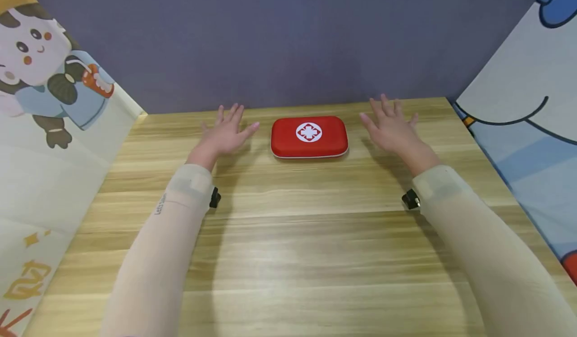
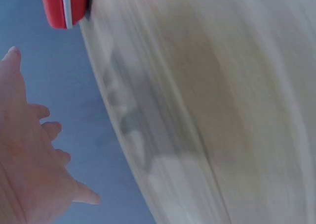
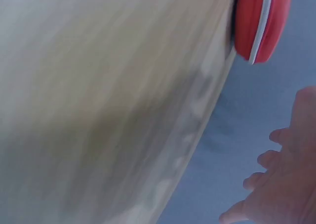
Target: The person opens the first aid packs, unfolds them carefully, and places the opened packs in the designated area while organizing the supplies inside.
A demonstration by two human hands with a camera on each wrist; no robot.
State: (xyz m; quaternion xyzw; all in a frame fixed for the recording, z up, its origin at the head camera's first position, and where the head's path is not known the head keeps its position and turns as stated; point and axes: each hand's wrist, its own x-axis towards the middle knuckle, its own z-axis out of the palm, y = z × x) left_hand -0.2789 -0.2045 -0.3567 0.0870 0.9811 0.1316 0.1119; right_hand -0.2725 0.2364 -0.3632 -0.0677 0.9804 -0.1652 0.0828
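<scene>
A red zip case point(image 1: 288, 139) with a white cross emblem lies flat near the far edge of the wooden table. To its left my left hand point(image 1: 224, 135) hovers with fingers spread, apart from the case. My right hand point(image 1: 394, 130) is held out on the other side, its fingers spread too and touching nothing. In the left wrist view the end of the red case point(image 2: 55, 6) shows at the top, beyond the left hand point(image 2: 37, 159). The right wrist view has the other end of the case point(image 3: 261, 23) above the right hand point(image 3: 284, 179).
The wood-grain table point(image 1: 311, 257) reaches back to a grey-blue partition point(image 1: 288, 41). Cartoon-printed panels stand on both sides, a left panel point(image 1: 40, 177) and a right panel point(image 1: 509, 81). A small black camera point(image 1: 215, 197) sits at the left wrist, another black camera point(image 1: 410, 199) at the right.
</scene>
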